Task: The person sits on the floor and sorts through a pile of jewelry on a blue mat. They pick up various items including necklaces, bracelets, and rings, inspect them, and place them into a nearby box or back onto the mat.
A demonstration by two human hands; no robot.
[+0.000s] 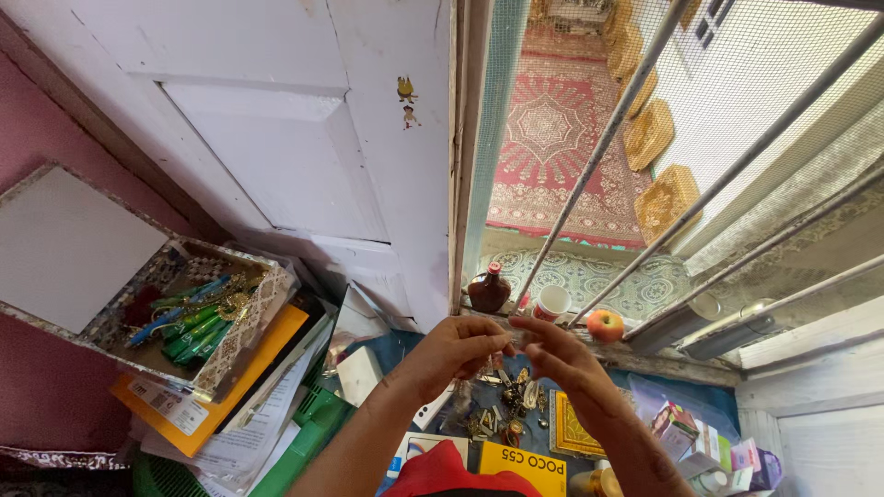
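My left hand [458,350] and my right hand [557,354] are raised together in front of the window sill, fingertips meeting around a small item I cannot make out. Below them lies a heap of small metal trinkets and keys [502,410] on a blue surface. A brown bottle with a red cap [489,289], a white cup [552,302] and an apple [605,325] stand on the sill just beyond my fingers.
An open decorated box [198,317] with green and blue sticks rests on stacked papers and an orange folder [212,405] at left. Small cartons [709,446] lie at lower right. A white door [276,138] and a barred mesh window [700,166] stand ahead.
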